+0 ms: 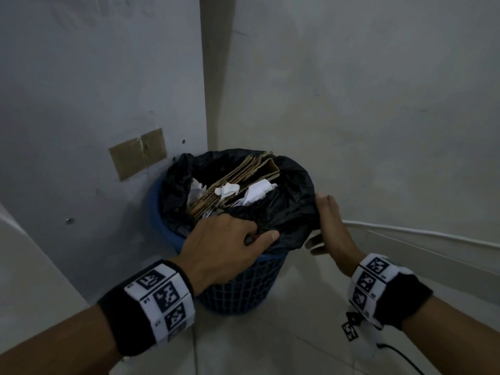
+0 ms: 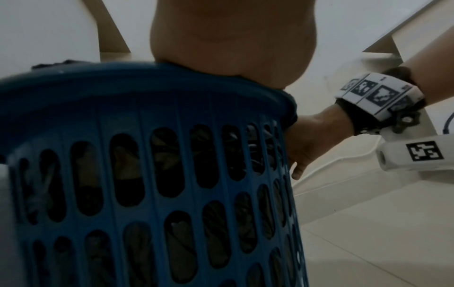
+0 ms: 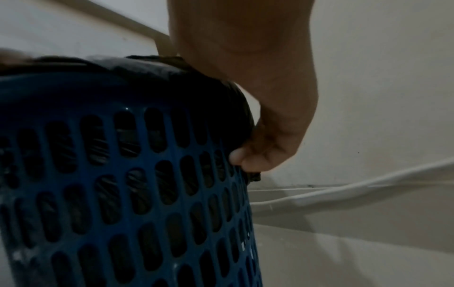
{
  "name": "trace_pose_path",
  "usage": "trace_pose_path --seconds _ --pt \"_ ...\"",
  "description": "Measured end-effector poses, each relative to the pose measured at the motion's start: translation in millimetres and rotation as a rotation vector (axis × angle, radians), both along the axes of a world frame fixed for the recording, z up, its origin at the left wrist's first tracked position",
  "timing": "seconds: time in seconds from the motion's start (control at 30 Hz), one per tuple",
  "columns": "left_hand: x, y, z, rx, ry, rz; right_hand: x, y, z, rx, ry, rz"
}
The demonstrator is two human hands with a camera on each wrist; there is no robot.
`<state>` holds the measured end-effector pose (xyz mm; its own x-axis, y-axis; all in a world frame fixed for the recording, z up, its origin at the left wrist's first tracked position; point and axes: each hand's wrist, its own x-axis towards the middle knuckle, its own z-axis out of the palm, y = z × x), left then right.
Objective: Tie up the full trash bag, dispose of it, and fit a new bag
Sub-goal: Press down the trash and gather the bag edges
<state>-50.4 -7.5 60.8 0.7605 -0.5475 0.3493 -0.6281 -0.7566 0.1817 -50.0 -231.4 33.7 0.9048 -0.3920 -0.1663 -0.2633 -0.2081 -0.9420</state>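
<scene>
Blue bin (image 1: 243,282) w/ black bag (image 1: 286,209) in wall corner, pale tile floor (image 1: 284,342), both grips pinch bag

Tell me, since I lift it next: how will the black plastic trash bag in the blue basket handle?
The black plastic trash bag is thin and crumpled, so probably floppy. Folded brown cardboard and white paper suggest it is light, though the cardboard's corners might poke through.
</scene>
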Motion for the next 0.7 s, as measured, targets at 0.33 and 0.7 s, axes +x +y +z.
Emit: trace_pose_path --seconds 0.33,0.7 --pt "27.3 43.8 -7.1 -0.167 -0.098 -0.057 14.6 -10.1 34.8 0.277 -0.344 -0.348" --pt "3.4 22.4 -4.9 -0.217 -0.235 -0.055 -10.3 27.1 10.6 0.483 0.052 -0.009"
